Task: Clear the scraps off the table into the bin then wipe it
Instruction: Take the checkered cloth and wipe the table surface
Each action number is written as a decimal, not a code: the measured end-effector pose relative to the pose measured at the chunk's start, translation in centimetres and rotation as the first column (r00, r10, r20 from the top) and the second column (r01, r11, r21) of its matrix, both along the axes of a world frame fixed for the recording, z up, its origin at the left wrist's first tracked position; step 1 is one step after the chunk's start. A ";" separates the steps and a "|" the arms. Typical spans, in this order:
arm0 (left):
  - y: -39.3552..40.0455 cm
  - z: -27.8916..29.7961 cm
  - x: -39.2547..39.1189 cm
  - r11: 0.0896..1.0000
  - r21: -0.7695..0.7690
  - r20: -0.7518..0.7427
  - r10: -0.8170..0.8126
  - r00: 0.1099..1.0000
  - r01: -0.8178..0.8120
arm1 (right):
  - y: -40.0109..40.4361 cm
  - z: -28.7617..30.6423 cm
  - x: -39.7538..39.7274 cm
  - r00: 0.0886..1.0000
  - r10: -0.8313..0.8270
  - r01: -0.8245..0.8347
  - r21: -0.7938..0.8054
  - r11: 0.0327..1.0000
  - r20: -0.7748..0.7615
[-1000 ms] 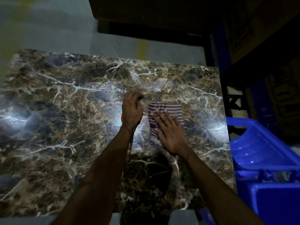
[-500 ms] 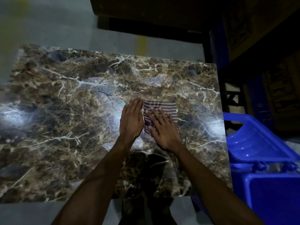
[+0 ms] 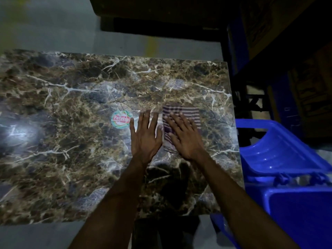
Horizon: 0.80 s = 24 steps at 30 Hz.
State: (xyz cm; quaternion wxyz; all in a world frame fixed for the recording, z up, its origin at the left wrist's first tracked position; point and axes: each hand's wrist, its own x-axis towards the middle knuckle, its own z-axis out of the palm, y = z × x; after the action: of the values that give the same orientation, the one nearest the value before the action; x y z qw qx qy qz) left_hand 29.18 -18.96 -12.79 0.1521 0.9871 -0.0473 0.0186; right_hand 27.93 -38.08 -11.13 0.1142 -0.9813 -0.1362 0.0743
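We read the job as well into its second half: no loose scraps show anywhere on the table [image 3: 75, 159], so the clearing looks done and what remains is wiping, with most of the surface left to cover as far as we can judge.

The table is a broad slab in glossy brown marble pattern with pale veins, throwing back glare at its nine o'clock edge. The bin [image 3: 294, 209], off the table at four o'clock, is smooth, shiny blue plastic; its inside is not visible.

Our left hand [image 3: 145, 139] lies flat on the bare top, fingers straight and spread, holding nothing. Our right hand [image 3: 185, 139] presses flat on the cloth [image 3: 190, 114], fingers straight. The cloth is a soft, folded striped rectangle, right of centre, toward three o'clock.

A round printed sticker [image 3: 120, 119] sits at the left hand's ten o'clock.
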 end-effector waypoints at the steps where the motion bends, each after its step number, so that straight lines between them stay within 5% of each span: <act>1: 0.0 0.1 0.2 0.999 0.031 -0.012 -0.008 1.000 0.009 | -1.6 0.1 -0.9 1.000 -0.005 0.005 -0.002 1.000 -0.001; 5: -0.6 0.6 1.1 0.991 0.124 -0.080 -0.048 0.996 0.058 | -6.0 0.5 0.1 0.973 -0.232 0.232 0.007 0.973 0.011; 8: -2.8 0.6 1.3 0.995 0.038 -0.084 0.100 0.991 -0.097 | -5.6 0.4 3.7 0.929 -0.369 0.369 0.019 0.929 0.025; 11: -4.0 0.2 1.5 0.985 0.004 -0.061 0.174 0.983 -0.174 | -3.4 -0.3 5.4 0.943 -0.330 0.330 0.000 0.944 0.032; 17: -3.5 0.0 1.6 0.999 -0.006 -0.023 0.033 0.999 -0.033 | -4.3 0.2 -0.1 1.000 0.014 -0.014 -0.010 1.000 -0.008; 24: -4.0 0.3 2.1 0.991 0.043 -0.025 -0.128 0.992 0.129 | -9.4 0.7 2.3 0.944 -0.331 0.331 0.020 0.943 0.000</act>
State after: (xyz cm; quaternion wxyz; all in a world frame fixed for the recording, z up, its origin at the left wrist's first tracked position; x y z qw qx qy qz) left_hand 31.28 -23.01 -12.54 0.1313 0.9853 -0.1093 -0.0032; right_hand 30.26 -47.46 -10.41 0.1344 -0.9892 0.0296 0.0511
